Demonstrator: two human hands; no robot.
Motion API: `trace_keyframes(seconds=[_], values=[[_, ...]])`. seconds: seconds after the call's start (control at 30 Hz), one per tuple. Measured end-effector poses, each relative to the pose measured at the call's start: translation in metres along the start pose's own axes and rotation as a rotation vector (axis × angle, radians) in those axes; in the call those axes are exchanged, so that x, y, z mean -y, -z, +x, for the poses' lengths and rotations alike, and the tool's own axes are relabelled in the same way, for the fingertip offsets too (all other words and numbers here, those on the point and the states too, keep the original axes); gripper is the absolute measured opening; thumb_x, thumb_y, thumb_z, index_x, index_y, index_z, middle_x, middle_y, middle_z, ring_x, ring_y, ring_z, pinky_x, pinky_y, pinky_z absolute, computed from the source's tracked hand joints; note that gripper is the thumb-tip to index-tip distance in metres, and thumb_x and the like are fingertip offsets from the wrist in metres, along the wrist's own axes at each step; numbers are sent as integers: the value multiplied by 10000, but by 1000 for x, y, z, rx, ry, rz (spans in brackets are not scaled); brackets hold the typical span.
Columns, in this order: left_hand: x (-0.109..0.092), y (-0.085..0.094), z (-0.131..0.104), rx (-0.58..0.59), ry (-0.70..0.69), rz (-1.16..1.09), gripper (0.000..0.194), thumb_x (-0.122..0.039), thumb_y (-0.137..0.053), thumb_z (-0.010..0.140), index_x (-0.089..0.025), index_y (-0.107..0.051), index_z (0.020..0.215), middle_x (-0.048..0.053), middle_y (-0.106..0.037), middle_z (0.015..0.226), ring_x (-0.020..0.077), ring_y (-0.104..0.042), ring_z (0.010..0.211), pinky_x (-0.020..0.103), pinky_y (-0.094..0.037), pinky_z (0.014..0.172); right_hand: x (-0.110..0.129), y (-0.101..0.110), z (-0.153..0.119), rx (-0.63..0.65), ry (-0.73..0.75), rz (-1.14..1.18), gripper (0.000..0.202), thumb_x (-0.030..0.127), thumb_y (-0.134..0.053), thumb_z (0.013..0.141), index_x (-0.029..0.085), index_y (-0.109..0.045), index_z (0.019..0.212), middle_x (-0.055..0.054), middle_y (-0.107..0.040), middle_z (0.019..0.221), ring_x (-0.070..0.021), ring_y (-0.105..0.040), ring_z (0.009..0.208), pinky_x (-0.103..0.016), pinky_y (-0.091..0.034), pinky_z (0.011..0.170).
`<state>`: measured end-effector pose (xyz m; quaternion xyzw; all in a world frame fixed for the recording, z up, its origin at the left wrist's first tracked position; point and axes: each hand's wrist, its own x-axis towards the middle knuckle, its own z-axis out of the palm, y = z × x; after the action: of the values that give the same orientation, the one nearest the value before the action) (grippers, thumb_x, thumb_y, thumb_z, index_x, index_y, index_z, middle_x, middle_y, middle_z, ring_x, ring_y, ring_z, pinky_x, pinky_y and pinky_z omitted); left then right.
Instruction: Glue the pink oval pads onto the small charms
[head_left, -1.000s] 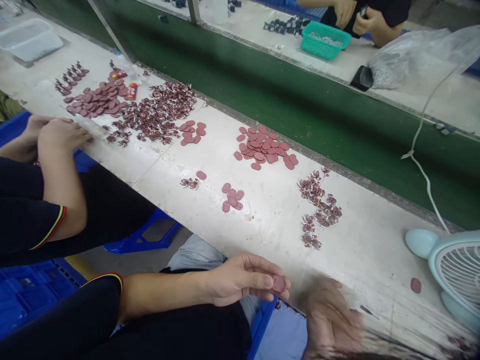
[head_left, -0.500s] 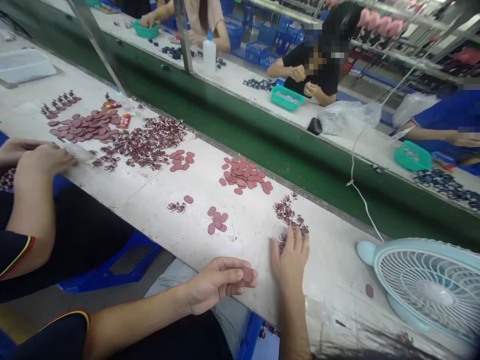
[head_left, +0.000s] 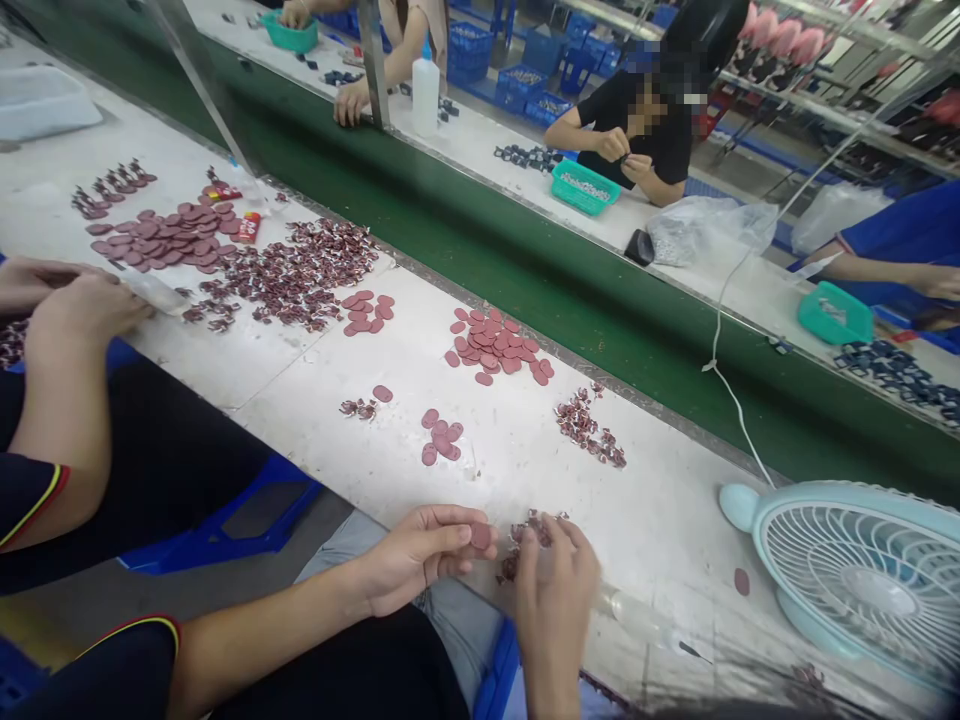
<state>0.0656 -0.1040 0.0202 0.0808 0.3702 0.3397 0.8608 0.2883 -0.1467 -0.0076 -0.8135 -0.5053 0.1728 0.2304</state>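
Note:
Between thumb and fingers, my left hand (head_left: 431, 555) holds a reddish-brown oval disc (head_left: 481, 536) near the table's front edge. My right hand (head_left: 556, 570) lies over a small group of dark brown-and-white pieces (head_left: 517, 548), its fingers spread and partly hiding them. Farther back is another pile of these pieces (head_left: 589, 430). Loose oval discs lie in a small cluster (head_left: 441, 437) and in a larger pile (head_left: 496, 345). One single disc (head_left: 382, 394) rests beside a few small pieces (head_left: 358, 409).
A light-blue fan (head_left: 862, 580) stands at right, near a clear bottle (head_left: 645, 612) with a thin tip. At left, a neighbour's hands (head_left: 82, 300) work by large piles (head_left: 292, 275). Beyond the green channel (head_left: 450, 250), people sit at another table.
My right hand has drawn back toward the front edge, and some small pieces have come along with it from the rear pile. My left hand keeps the disc and has shifted slightly left.

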Motion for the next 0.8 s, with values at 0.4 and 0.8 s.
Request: trace_keyframes(seconds=[0.4,0.8], values=[[5,-2,-4,18,18,-12,520,-431,-1209,716,-143,-960,1071,130,-937,1118,245,-906,1065,226,-613,792,9,53,72,157,-275,14,429,665,-640,769,288,-779,921,-212,-943,968,-513,-895,1058,-722,-641,1095],[25,-4,-2,173,-38,129,445,-453,-1216,699,-263,-1009,1044,111,-978,1150,217,-907,1013,264,-664,830,45,51,-58,82,-168,842,218,573,-1040,830,442,-997,999,3,-969,1000,-199,-929,939,-240,-771,847]])
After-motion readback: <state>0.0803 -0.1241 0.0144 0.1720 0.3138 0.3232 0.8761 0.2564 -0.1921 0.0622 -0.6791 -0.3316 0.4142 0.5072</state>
